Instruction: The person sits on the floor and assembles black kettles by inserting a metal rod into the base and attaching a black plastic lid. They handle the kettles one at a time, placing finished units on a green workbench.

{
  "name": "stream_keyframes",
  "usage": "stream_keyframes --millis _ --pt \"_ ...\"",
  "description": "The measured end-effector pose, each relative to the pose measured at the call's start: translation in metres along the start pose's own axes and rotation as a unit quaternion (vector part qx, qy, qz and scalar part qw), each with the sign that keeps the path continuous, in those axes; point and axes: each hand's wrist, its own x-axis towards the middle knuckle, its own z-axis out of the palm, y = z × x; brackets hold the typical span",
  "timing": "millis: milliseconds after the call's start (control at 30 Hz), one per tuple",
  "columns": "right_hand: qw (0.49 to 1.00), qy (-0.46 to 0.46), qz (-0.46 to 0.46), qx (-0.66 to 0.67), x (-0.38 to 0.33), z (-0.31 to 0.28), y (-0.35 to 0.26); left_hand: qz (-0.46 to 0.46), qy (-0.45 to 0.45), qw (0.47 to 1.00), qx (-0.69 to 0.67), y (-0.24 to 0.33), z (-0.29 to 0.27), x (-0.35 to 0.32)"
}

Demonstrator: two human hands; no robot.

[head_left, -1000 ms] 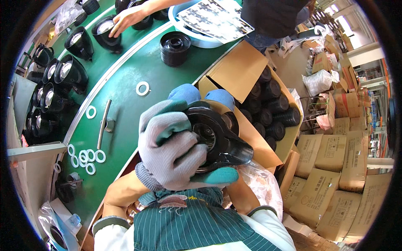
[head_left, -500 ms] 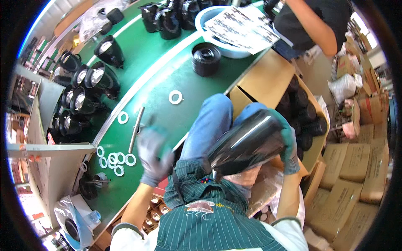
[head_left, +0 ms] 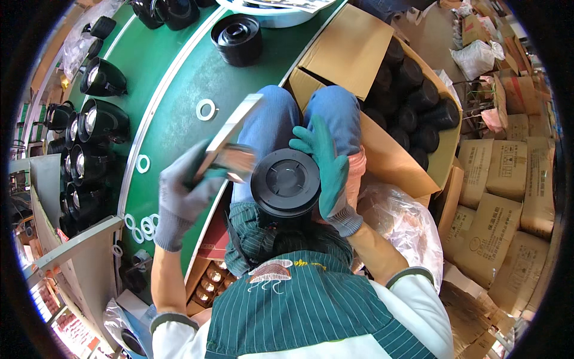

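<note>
A glossy black vessel (head_left: 286,182) stands on my lap with its round ridged end facing up. My right hand (head_left: 326,164), in a grey and green glove, lies along its right side with fingers spread. My left hand (head_left: 185,188), gloved the same way, is closed around a metal bar-shaped tool (head_left: 234,122). The tool slants up to the right, smeared by motion. A brownish blurred part (head_left: 237,160) shows beside the left hand's fingers, just left of the vessel; I cannot tell what it is.
White rings (head_left: 205,109) lie on the green table (head_left: 179,131). A round black part (head_left: 237,39) stands near a blue basin (head_left: 287,18). Black jugs (head_left: 91,158) line the left. At right are an open carton (head_left: 344,48) of black parts and stacked cartons (head_left: 487,239).
My left hand has picked up the metal bar-shaped tool from the table. The vessel has turned from lying slanted to end-up on my lap. My right hand has shifted left with it.
</note>
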Motion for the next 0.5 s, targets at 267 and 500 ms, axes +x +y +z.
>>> stream_keyframes --millis 267,500 --pt "0.955 0.006 0.18 0.234 0.038 -0.017 -0.029 0.117 -0.219 0.953 0.174 0.07 0.027 0.019" --pt "0.874 -0.285 0.084 0.384 0.092 -0.034 0.017 0.101 -0.184 0.941 0.265 0.072 0.034 0.012"
